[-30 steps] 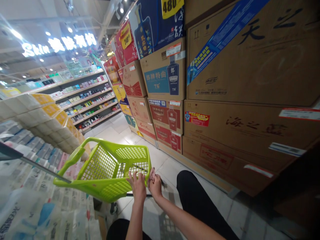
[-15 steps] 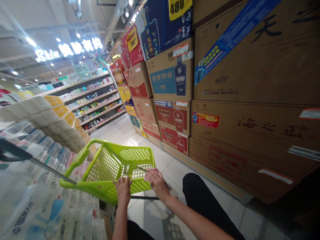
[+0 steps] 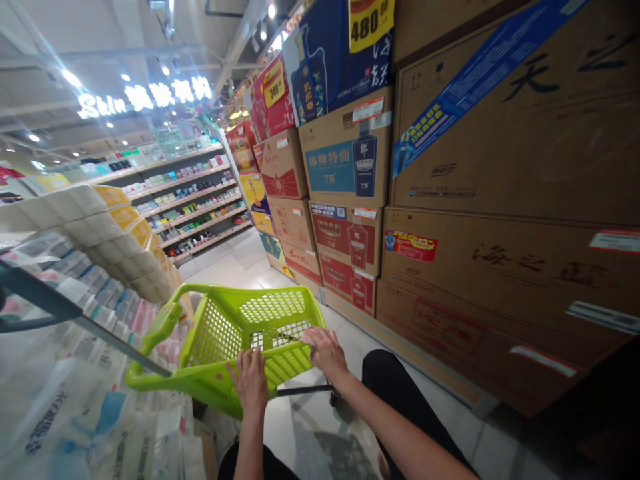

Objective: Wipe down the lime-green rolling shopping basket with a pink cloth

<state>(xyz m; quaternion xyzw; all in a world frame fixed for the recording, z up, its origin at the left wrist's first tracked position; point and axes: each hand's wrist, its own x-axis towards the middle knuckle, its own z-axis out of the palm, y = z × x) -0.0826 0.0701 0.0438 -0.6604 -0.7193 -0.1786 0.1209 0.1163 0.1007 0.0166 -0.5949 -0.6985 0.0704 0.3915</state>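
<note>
A lime-green shopping cart [image 3: 215,385] with perforated basket walls stands in the aisle in front of me, its basket holding nothing that I can see. My left hand [image 3: 251,383] is on the near long rim, fingers hooked over the edge and the thumb set apart. At the right end of the same rim, my right hand [image 3: 327,353] is closed around the corner, its fingertips partly hidden. A grey metal pole with a dark handle [image 3: 40,293] crosses the left side of the view, in front of the cart's handle end.
Stacked cardboard cartons [image 3: 500,147] wall the right side. Packaged tissue bundles [image 3: 85,227] are piled along the left, close to the cart. Shelves of small products [image 3: 200,193] stand at the back beneath a lit sign. My dark-trousered knee [image 3: 395,380] is beside the right forearm.
Both hands and the cart have shifted slightly right in view. The pole at the left reaches further into view. My hands stay on the cart rim.
</note>
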